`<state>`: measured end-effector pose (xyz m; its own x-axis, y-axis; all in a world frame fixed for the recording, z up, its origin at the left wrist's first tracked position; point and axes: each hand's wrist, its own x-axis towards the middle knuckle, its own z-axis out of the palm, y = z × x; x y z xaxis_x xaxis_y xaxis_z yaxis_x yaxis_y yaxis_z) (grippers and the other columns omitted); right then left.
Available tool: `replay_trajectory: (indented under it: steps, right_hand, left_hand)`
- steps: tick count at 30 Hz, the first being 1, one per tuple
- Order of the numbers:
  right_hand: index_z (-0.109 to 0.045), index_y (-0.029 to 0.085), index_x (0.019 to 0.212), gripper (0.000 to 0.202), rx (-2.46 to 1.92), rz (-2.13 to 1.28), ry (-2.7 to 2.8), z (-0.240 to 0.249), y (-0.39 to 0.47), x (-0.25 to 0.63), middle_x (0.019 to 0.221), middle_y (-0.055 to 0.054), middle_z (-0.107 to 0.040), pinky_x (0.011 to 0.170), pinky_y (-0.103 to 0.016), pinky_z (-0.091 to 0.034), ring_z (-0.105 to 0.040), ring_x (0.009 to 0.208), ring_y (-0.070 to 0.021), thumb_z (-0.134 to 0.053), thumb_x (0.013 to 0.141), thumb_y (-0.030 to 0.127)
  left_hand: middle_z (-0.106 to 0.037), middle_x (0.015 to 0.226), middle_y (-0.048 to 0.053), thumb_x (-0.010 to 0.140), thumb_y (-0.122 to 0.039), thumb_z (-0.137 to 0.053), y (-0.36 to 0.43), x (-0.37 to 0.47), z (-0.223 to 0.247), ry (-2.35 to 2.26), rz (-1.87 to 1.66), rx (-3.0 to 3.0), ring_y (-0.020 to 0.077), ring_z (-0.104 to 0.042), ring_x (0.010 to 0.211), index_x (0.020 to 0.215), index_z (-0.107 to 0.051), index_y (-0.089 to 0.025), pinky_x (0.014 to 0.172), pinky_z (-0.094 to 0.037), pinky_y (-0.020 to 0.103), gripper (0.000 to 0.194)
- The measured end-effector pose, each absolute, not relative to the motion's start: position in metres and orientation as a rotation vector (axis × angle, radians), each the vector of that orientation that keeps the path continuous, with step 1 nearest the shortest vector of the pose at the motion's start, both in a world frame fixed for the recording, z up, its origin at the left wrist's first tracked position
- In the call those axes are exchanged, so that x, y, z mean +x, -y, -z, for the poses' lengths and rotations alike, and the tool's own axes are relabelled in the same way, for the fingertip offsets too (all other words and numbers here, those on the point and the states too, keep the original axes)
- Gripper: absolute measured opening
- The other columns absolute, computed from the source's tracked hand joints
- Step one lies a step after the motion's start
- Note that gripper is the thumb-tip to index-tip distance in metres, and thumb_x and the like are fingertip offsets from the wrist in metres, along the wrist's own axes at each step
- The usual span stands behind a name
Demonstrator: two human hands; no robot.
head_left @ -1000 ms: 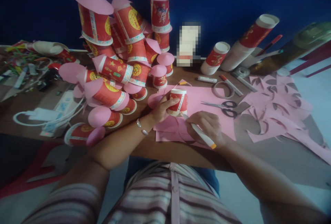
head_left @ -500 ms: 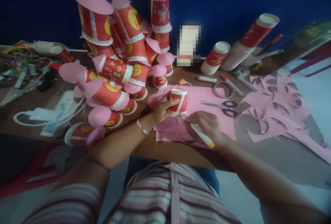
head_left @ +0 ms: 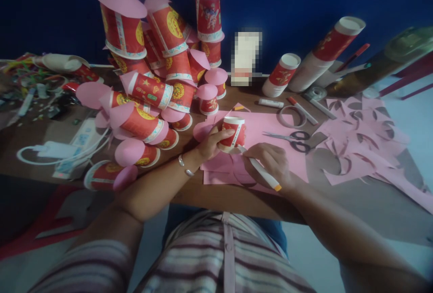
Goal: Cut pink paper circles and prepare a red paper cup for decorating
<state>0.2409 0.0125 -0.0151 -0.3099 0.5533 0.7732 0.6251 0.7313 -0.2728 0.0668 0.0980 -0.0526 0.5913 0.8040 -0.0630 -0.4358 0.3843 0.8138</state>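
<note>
Head view: a person's two bare hands work over a brown counter (head_left: 216, 200). Work looks well along, approx. a dozen or more red cups topped with cones (head_left: 123, 31) crowding the L side, some stacked, some on their sides. The red paper cup (head_left: 238, 137) in hand has no cone, nor do the short cup stack (head_left: 282, 75) and tall cup stack (head_left: 333, 47) at R, so some look left to do; exact no. can't be told.

L hand (head_left: 210, 145) is closed around that cup's side, thumb across the front, holding it just above pink paper sheets (head_left: 259, 126) at centre. R hand (head_left: 270, 160) is curled shut on a white pen-like tool (head_left: 264, 173) w/ an orange end — its tip at or just beside the cup's lower rim; contact is unclear.

Containers: the held cup seems mouth-down, so its inside is hidden. Both stacks at R look nested, cup in cup; anything else inside doesn't show.

Also on the counter, R of the cup: scissors (head_left: 287, 138) on the sheets, tape roll (head_left: 292, 126) just behind, cut pink scraps (head_left: 358, 126) — curved edges, etc. — farther R.
</note>
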Motion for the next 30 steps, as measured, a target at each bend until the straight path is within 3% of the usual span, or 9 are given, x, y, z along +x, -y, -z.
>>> replay_trajectory:
  steps: [10,24,26,30]
  right_hand:
    - [-0.055,0.022,0.095,0.020,-0.905,0.106,2.013,0.0135,-0.0115,0.2411,0.069,0.003,-0.066,0.054,-0.025,-0.048,-0.061,0.055,-0.0122,-0.063,0.088,0.005]
    - [-0.058,0.021,0.097,0.023,-0.777,0.052,2.003,0.0111,-0.0095,0.2405,0.068,0.002,-0.065,0.056,-0.028,-0.056,-0.065,0.060,-0.0152,-0.065,0.084,0.003]
    - [-0.059,0.022,0.096,0.022,-0.760,0.043,1.999,0.0100,-0.0096,0.2410,0.069,0.002,-0.066,0.062,-0.030,-0.061,-0.066,0.062,-0.0155,-0.066,0.084,0.004]
    - [-0.058,0.023,0.095,0.020,-0.736,-0.018,2.024,0.0110,-0.0104,0.2421,0.070,0.005,-0.066,0.087,-0.039,-0.067,-0.063,0.058,-0.0118,-0.063,0.086,0.005]
  left_hand:
    - [-0.072,0.092,0.005,0.078,-0.038,-0.078,-0.0983,0.0663,0.0540,-0.526,-0.831,0.822,0.0212,-0.071,0.079,0.113,-0.063,-0.017,0.073,-0.059,0.037,0.044]
    - [-0.074,0.092,0.004,0.075,-0.036,-0.080,-0.0972,0.0675,0.0500,-0.563,-0.872,0.813,0.0187,-0.070,0.082,0.107,-0.066,-0.017,0.078,-0.055,0.033,0.039]
    - [-0.074,0.090,0.003,0.075,-0.035,-0.079,-0.0973,0.0677,0.0510,-0.576,-0.899,0.820,0.0185,-0.070,0.082,0.106,-0.067,-0.017,0.077,-0.055,0.032,0.037]
    - [-0.075,0.092,0.003,0.075,-0.035,-0.079,-0.0983,0.0687,0.0502,-0.590,-0.915,0.806,0.0175,-0.069,0.080,0.109,-0.069,-0.017,0.074,-0.053,0.030,0.040]
